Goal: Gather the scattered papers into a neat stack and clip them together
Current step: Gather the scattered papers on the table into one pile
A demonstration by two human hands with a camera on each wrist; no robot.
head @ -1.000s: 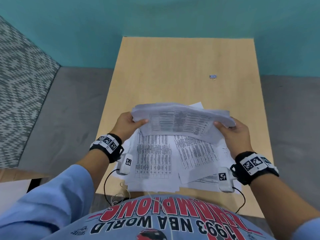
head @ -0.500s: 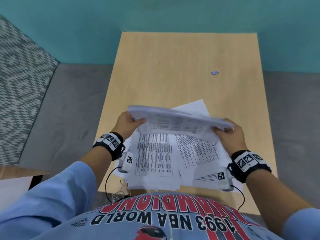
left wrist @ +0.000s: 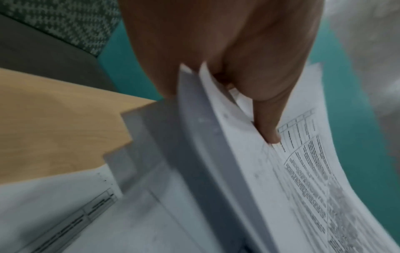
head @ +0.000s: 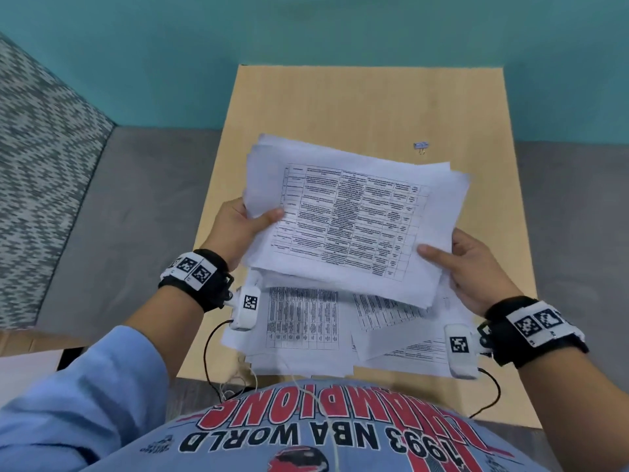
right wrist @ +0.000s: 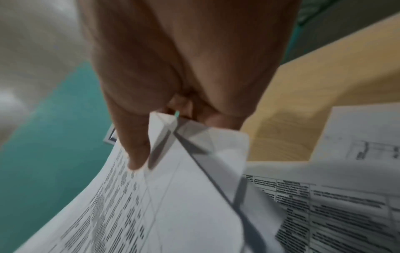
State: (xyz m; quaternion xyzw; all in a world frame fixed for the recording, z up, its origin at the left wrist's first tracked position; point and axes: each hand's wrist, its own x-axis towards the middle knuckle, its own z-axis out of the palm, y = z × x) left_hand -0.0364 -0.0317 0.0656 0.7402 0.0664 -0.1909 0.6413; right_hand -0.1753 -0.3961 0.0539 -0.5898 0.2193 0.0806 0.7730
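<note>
I hold a sheaf of printed papers lifted above the wooden table, its sheets fanned unevenly. My left hand grips its left edge with the thumb on top; the left wrist view shows that thumb pressing the sheaf. My right hand grips the right edge, and in the right wrist view its thumb lies on the sheaf. More loose papers lie under the sheaf at the table's near edge. A small binder clip sits on the table beyond the papers, to the right.
The table stands against a teal wall, with grey floor to either side. A patterned panel is at the left. Cables hang from my wrist cameras by the near edge.
The sheaf, seen nearly edge-on earlier, has tipped up so its printed face shows. Both hands rose and moved slightly away from me with it.
</note>
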